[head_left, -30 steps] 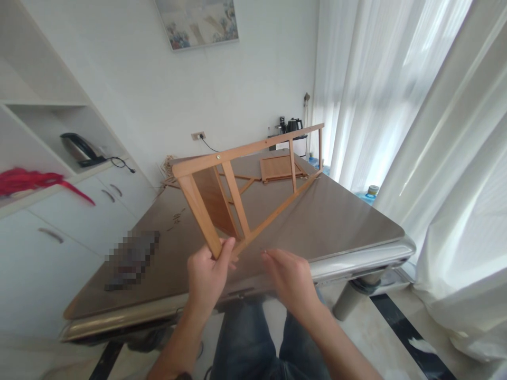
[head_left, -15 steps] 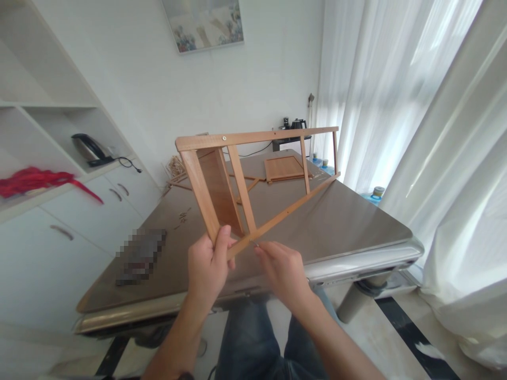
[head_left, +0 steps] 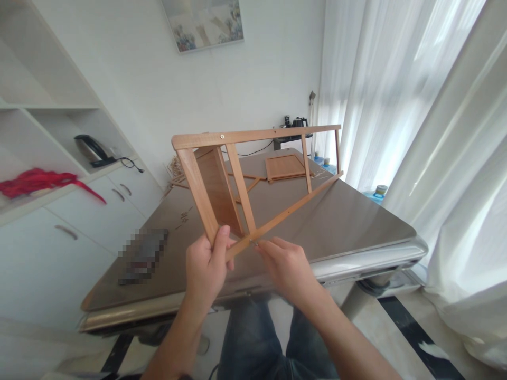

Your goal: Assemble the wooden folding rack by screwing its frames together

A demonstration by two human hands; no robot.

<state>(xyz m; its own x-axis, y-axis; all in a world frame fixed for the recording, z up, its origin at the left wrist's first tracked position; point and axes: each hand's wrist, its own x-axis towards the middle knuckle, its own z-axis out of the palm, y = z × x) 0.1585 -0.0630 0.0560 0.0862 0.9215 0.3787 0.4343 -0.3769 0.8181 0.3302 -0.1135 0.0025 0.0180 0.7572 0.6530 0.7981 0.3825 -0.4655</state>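
Note:
A light-brown wooden frame [head_left: 277, 215], long and ladder-like with several crossbars, is held tilted above the table. My left hand [head_left: 208, 258] is closed around its near corner, thumb on top. A flat wooden panel [head_left: 217, 190] sits beside the first inner crossbar. Pinched in the fingers of my right hand [head_left: 283, 262] is a small metal piece [head_left: 255, 243], set against the outer face of the lower rail by that crossbar. The fingers cover most of it, so its kind is unclear. A round metal fastener head [head_left: 222, 136] shows in the upper rail.
The brown-topped table [head_left: 348, 221] has a shiny metal edge. On it lie a wooden panel [head_left: 287, 167], wooden strips [head_left: 249, 190], small hardware [head_left: 184, 216] and a blurred-out dark item [head_left: 144, 256]. A kettle [head_left: 93, 150] and red cloth [head_left: 37, 182] rest on the left cabinet.
The view has shifted slightly. My right fingers have turned a little at the lower rail with the metal piece; my left hand keeps its hold on the frame.

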